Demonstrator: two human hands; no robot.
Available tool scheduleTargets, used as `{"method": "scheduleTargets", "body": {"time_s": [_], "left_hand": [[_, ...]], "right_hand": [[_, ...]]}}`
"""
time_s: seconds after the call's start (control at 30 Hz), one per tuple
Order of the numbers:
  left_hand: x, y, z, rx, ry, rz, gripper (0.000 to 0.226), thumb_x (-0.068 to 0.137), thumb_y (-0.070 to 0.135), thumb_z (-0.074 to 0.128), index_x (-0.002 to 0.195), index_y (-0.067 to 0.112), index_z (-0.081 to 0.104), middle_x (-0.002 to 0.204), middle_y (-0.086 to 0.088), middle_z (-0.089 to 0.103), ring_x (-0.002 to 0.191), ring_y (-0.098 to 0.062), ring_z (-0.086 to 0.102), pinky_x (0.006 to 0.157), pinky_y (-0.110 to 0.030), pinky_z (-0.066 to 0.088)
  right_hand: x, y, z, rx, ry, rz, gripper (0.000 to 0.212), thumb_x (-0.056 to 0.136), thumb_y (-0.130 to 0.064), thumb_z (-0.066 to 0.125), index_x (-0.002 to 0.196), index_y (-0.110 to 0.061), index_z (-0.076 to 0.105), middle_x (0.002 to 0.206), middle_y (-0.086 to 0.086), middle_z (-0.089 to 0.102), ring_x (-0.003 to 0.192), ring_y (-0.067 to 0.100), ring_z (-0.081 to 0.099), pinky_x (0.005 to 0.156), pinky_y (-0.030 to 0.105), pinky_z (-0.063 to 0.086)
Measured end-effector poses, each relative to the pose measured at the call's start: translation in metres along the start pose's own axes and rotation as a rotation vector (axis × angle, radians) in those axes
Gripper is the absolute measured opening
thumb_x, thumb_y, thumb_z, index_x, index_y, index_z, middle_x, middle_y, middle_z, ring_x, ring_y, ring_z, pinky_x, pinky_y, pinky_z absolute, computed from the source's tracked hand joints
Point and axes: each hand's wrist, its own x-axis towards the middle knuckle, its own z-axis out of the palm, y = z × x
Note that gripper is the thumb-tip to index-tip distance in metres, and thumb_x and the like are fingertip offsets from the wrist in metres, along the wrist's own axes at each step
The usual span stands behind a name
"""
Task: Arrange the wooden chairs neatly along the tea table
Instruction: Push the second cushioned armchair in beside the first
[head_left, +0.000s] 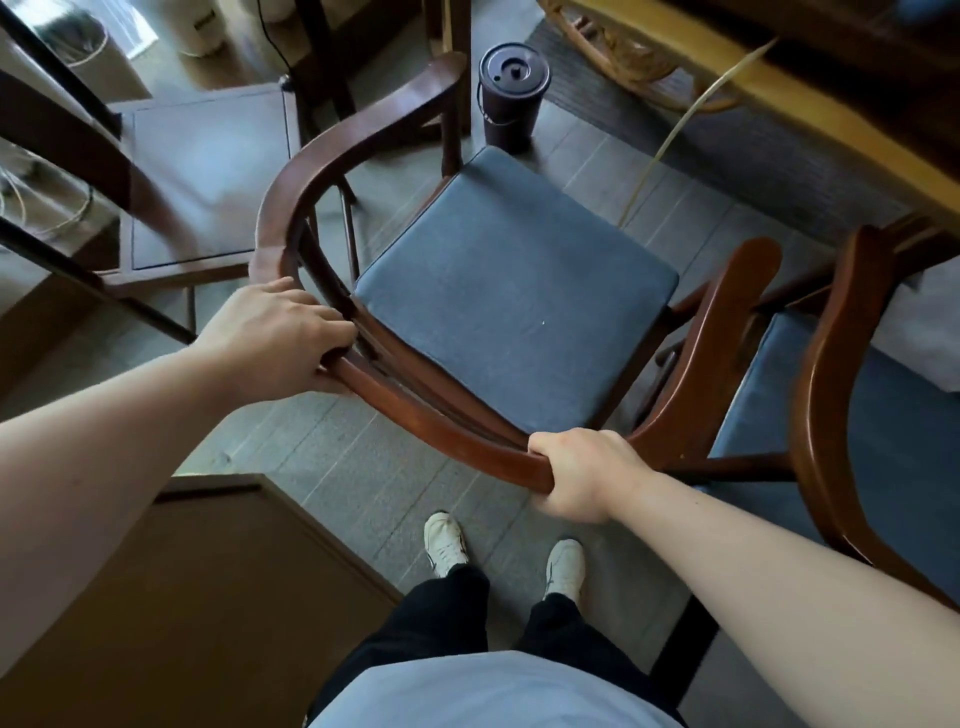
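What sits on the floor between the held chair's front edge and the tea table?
In the head view, a dark lidded bucket stands on the floor tiles there, beyond the chair gripped by the left hand and right hand, short of the tea table.

no legible txt, no labels, no nos.

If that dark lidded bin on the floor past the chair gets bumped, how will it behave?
The bin is tall and narrow, so it would probably tip rather than slide. It looks like light plastic, likely easy to shove. Being round, it may roll once down. It stands just past the seat front of the chair held by both hands.
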Motion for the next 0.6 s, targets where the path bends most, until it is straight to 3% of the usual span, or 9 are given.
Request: {"method": "scheduleTargets", "body": {"time_s": [0.33,0.47,0.6], "left_hand": [[0.022,0.024,-0.001,0.0,0.052,0.14,0.041,0.066,0.065,0.071,0.076,0.026,0.058,0.073,0.011,0.065,0.073,-0.021,0.068,0.069,-0.036,0.055],[0.039,0.047,-0.002,-0.007,0.08,0.17,0.042,0.068,0.064,0.07,0.073,0.024,0.057,0.068,0.008,0.062,0.064,-0.022,0.066,0.058,-0.034,0.054],[0.059,0.064,-0.002,-0.047,0.113,0.191,0.044,0.074,0.067,0.055,0.074,0.024,0.059,0.066,0.008,0.061,0.059,-0.025,0.063,0.05,-0.032,0.05]], "right_hand": [[-0.011,0.039,-0.011,-0.02,-0.081,-0.023,0.027,0.072,-0.051,0.06,0.087,-0.032,0.049,0.079,-0.011,0.059,0.08,0.02,0.062,0.071,0.034,0.044],[-0.019,0.072,-0.025,-0.045,-0.12,-0.036,0.025,0.072,-0.047,0.061,0.088,-0.034,0.047,0.075,-0.011,0.055,0.074,0.017,0.054,0.072,0.034,0.044],[-0.025,0.103,-0.039,-0.085,-0.157,-0.058,0.027,0.072,-0.044,0.063,0.087,-0.034,0.043,0.075,-0.011,0.053,0.08,0.019,0.06,0.069,0.032,0.041]]}}
